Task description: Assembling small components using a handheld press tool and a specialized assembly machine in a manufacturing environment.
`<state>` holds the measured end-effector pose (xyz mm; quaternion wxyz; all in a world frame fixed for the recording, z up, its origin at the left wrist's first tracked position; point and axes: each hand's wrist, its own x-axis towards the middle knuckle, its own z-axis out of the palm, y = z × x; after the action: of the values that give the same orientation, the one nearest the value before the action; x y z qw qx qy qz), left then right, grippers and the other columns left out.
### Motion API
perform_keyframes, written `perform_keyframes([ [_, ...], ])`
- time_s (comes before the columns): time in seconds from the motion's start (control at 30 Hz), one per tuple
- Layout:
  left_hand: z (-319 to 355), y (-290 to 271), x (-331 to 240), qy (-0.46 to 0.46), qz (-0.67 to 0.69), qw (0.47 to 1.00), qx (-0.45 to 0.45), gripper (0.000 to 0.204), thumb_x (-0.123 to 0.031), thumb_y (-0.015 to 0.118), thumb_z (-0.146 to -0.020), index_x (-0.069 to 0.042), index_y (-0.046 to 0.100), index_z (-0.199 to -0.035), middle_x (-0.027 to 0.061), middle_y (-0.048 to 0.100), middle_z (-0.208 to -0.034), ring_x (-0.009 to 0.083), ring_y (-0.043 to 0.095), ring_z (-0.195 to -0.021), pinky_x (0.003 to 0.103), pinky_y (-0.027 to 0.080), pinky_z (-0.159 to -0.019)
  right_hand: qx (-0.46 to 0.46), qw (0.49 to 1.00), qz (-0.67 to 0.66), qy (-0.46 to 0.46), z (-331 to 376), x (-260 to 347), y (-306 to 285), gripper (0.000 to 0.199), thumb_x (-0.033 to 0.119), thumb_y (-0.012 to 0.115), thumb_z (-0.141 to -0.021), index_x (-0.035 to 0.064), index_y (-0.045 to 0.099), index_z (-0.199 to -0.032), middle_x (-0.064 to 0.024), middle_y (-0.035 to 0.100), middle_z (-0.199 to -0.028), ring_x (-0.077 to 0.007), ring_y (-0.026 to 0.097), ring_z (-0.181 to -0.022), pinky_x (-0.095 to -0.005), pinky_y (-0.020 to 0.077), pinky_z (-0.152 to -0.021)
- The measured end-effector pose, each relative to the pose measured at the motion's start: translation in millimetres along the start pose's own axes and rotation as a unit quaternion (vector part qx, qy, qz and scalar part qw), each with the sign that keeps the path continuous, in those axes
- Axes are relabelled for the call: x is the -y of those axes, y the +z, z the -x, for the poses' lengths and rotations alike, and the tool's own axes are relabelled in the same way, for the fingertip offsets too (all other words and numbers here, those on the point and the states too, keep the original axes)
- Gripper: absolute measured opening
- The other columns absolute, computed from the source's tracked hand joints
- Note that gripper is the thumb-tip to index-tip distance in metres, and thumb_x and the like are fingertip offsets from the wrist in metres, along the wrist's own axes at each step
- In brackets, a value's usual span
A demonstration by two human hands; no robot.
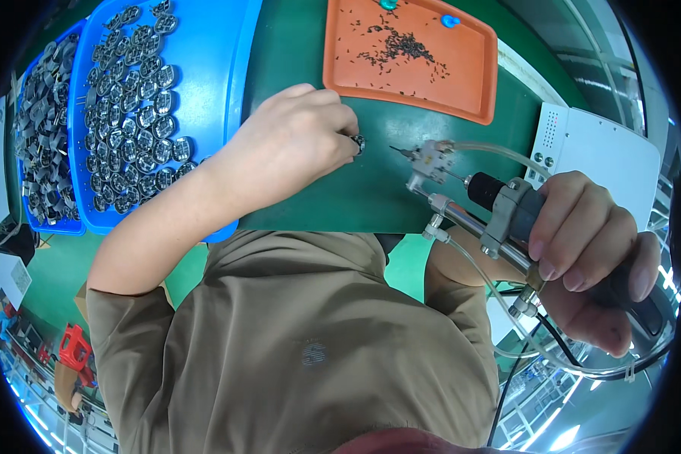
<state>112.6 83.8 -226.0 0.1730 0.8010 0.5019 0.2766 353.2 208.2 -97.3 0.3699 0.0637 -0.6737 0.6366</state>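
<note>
My left hand [303, 140] is closed in a pinch on a small dark round part [359, 143], just above the green table mat. The fingers hide most of that part. My right hand [590, 257] is wrapped round the dark grip of a metal dispensing gun [473, 219]. The gun has a valve block, a black knob and clear tubes. Its thin tip [398, 150] points left toward the round part, with a short gap between them. Left of my left hand, a blue tray [212, 60] carries rows of similar round metallic parts [132, 121].
An orange tray [461, 106] with many tiny black pieces [405, 47] and two small caps lies at the far side. A white control box [594, 155] stands at right. Another blue tray [57, 225] at far left holds grey parts. A red stool [76, 346] is behind.
</note>
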Motion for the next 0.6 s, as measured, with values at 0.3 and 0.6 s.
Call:
perform_keyframes([
  [0.3,0,6,-3,0.003,-0.027,1.000,-0.001,0.009,-0.015,0.078,-0.078,-0.011,0.079,-0.086,-0.0012,0.073,-0.098,0.0170,0.065,-0.093,0.034,0.049,-0.080,0.030,0.999,-0.039,-0.003,-2,-17,3,0.052,0.054,0.078,-0.088,0.0121,0.062,-0.116,-0.0001,0.060,-0.080,-0.0109,0.061,-0.063,-0.0253,0.0491,-0.059],
  [0.6,-1,9,-3,0.004,-0.019,1.000,-0.007,0.008,-0.015,0.077,-0.079,-0.011,0.079,-0.086,-0.0019,0.073,-0.100,0.0172,0.064,-0.094,0.034,0.049,-0.082,0.047,0.999,-0.009,0.013,-5,-19,9,0.052,0.055,0.076,-0.089,0.0141,0.060,-0.119,-0.0002,0.060,-0.083,-0.0109,0.059,-0.064,-0.0250,0.0485,-0.057],
])
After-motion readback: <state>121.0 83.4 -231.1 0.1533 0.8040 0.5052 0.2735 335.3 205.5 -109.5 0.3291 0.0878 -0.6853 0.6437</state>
